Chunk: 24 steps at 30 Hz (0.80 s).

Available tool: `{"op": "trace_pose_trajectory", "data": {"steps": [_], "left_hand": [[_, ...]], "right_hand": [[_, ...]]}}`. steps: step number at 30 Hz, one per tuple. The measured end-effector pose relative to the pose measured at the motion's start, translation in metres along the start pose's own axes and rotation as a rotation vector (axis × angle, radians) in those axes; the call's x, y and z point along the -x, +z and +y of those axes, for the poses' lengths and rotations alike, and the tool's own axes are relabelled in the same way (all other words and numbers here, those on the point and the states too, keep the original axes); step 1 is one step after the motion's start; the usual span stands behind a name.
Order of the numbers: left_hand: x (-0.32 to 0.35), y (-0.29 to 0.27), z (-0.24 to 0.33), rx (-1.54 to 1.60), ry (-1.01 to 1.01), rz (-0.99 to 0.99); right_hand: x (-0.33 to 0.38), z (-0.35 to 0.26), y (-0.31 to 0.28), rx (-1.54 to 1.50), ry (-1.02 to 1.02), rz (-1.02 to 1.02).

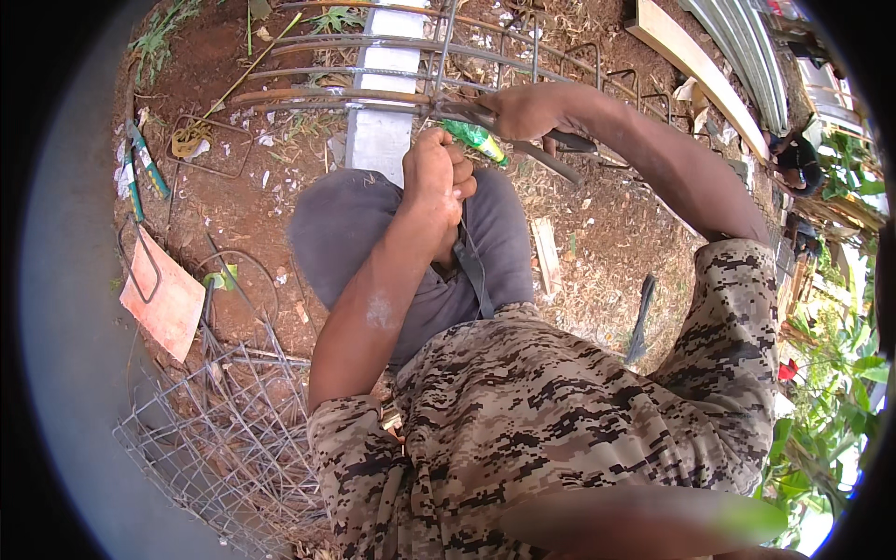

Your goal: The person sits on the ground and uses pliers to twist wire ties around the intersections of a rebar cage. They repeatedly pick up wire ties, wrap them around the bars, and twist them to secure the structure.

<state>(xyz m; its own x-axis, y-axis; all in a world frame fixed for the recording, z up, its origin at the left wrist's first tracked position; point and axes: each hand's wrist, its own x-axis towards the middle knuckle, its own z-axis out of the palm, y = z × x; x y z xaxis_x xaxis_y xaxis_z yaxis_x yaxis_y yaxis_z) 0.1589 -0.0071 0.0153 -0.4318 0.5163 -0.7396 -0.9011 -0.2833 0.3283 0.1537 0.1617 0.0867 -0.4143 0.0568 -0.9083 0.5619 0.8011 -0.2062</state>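
My right hand is closed round a pair of dark metal pincers. Their jaw end reaches the rusty reinforcing bars where a cross bar meets them. My left hand is a fist close in front of the bars, above my knees; whatever it grips is hidden. A green and yellow packet shows between my two hands. Beneath the bars lies a pale grey plank or block. A dark strap hangs between my legs below the left fist.
At the left lie green-handled cutters, a pinkish square board and a heap of wire mesh. A wooden board and corrugated sheets stretch along the far right. A person is at the right edge.
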Motion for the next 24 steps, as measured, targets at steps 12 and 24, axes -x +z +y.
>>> {"op": "trace_pose_trajectory", "data": {"steps": [12, 24], "left_hand": [[-0.010, 0.011, -0.008, -0.083, -0.005, -0.053], [-0.030, 0.009, -0.012, -0.228, -0.012, 0.316]], "right_hand": [[-0.008, -0.031, -0.026, 0.230, 0.119, -0.091], [-0.058, 0.041, 0.095, -1.763, -0.487, -0.317]]}}
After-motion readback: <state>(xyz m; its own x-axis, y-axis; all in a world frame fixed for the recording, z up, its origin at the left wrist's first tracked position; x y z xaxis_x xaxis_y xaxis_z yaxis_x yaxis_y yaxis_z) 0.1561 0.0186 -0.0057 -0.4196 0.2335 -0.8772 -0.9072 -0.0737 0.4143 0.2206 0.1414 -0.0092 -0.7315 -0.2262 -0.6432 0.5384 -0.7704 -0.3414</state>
